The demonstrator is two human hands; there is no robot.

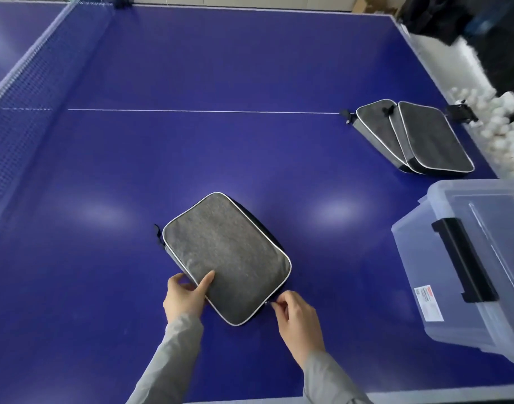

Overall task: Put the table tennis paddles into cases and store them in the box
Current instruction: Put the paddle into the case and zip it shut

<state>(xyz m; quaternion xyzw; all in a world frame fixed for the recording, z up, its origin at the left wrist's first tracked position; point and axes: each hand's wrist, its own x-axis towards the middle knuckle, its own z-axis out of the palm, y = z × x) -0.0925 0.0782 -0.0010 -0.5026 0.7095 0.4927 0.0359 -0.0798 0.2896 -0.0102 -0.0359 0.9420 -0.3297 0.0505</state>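
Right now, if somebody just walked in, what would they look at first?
Probably the grey case lying in the middle of the big blue table, with the left hand holding its near corner and the right hand pinching at its zipper edge. Next, the pile of grey cases far to the right, and the clear plastic box with a black handle at the right edge.

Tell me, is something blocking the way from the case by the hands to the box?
Yes: the box has its lid on. The table between the case and the box is bare.
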